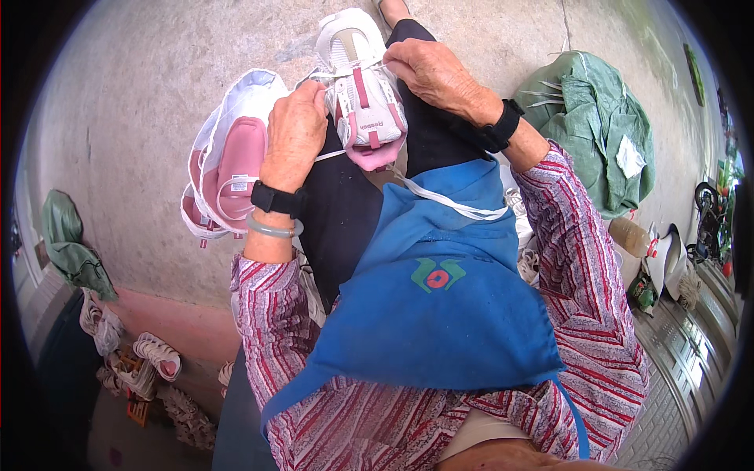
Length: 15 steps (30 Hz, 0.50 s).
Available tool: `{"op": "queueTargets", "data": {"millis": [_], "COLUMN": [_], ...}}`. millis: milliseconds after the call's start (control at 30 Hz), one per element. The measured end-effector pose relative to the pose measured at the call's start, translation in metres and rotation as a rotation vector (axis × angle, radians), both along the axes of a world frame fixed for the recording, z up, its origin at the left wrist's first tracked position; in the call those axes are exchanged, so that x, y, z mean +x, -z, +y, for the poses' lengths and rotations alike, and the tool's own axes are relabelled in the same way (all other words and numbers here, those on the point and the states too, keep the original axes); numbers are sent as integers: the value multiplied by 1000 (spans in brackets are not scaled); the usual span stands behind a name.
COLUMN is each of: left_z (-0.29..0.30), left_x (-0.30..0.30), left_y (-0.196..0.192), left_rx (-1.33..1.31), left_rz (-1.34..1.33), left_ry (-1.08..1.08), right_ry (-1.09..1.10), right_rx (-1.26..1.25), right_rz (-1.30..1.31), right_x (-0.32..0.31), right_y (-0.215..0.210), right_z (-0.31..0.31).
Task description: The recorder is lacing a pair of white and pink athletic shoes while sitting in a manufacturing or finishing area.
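Observation:
A white and pink sneaker (369,122) rests on my lap between my knees, its toe pointing away from me. White shoelace (345,72) runs across its lower eyelets near the toe. On its left side, my left hand (297,133) is closed in a pinch on one stretch of the lace. My right hand (436,74) pinches the lace at the other side, fingertips close to the toe. A bundle of loose white laces (459,206) hangs over my blue apron (440,306). Left of my left hand lie more white and pink shoes (243,161).
A large green sack (589,125) sits on the concrete floor at the right. Another green sack (71,243) is at the far left. Several shoes (157,357) stand at the lower left. A white hat-like object (671,259) lies at the right beside a metal shutter (683,369).

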<state>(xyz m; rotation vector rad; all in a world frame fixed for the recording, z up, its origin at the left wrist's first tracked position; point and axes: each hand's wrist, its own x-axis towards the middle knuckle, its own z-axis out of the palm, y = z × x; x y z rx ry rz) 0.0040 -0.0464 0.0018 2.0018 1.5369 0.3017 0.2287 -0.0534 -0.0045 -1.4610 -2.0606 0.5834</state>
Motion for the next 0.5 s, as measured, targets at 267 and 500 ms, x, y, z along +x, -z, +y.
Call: {"op": "queueTargets", "data": {"millis": [267,500], "left_z": [19,32], "left_x": [6,0], "left_y": [8,10], "left_rx": [-13,-50], "left_rz": [-24,-27], "left_ry": [37,115], "right_ry": [-124,-185], "right_rx": [-98,-29], "right_rz": [-296,-460], "right_x": [4,-9], "right_y": [6,-10], "right_z": [13,20]}}
